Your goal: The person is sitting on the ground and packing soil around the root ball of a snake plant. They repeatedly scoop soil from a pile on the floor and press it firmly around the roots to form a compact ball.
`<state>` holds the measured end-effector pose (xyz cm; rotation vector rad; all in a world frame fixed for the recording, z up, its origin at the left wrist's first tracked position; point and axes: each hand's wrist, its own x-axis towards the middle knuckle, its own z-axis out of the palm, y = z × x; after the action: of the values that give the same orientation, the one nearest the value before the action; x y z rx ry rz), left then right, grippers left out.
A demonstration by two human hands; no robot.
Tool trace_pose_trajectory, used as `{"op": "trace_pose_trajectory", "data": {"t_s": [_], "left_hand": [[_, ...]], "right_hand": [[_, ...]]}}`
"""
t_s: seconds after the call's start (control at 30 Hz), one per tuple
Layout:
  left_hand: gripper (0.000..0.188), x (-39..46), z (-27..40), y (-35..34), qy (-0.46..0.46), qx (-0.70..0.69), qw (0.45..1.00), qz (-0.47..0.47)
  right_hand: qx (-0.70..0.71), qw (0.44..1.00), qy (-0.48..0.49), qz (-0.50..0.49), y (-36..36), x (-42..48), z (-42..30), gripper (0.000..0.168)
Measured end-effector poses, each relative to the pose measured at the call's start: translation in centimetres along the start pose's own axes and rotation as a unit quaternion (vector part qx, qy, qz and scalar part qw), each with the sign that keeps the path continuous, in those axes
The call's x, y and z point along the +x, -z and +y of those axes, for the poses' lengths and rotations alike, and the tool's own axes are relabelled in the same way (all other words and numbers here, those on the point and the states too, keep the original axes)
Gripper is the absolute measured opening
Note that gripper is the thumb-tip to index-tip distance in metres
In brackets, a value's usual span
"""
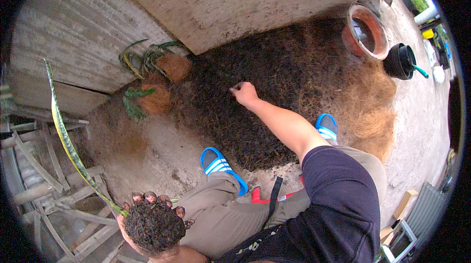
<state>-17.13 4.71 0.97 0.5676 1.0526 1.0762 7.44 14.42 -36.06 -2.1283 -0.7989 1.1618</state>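
My left hand (pixel 128 226), at the lower left, cups a clump of dark soil (pixel 156 226) with soil-smeared fingers curled around its far side. A long variegated snake plant leaf (pixel 68 141) with yellow edges extends from that hand towards the upper left. Out over the spread of dark, fibrous potting soil (pixel 268 71) reaches my right hand (pixel 244 93), its fingers curled together. Whether anything small is between those fingertips cannot be told.
Potted-shape root balls (pixel 156 95) with green leaves lie by the board wall (pixel 235 1). Tan coconut fibre (pixel 371 112) borders the soil on the right. Beyond it are a terracotta-coloured pot (pixel 349 38) and stacked black nursery pots (pixel 395 62). Wooden slats (pixel 88 218) lie at the lower left.
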Motion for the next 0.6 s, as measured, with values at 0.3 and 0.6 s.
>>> {"op": "trace_pose_trajectory", "data": {"t_s": [0.3, 0.6], "left_hand": [[0.044, 0.0, -0.2, -0.4, 0.008, -0.011, 1.000, 0.003], [0.043, 0.7, -2.1, -4.2, 0.046, -0.047, 0.996, -0.064]], "right_hand": [[0.219, 0.972, 0.060, -0.055, 3.7, 1.6, 0.7, 0.022], [0.218, 0.966, 0.058, -0.123, 22.0, 5.8, -5.5, 0.025]]}}
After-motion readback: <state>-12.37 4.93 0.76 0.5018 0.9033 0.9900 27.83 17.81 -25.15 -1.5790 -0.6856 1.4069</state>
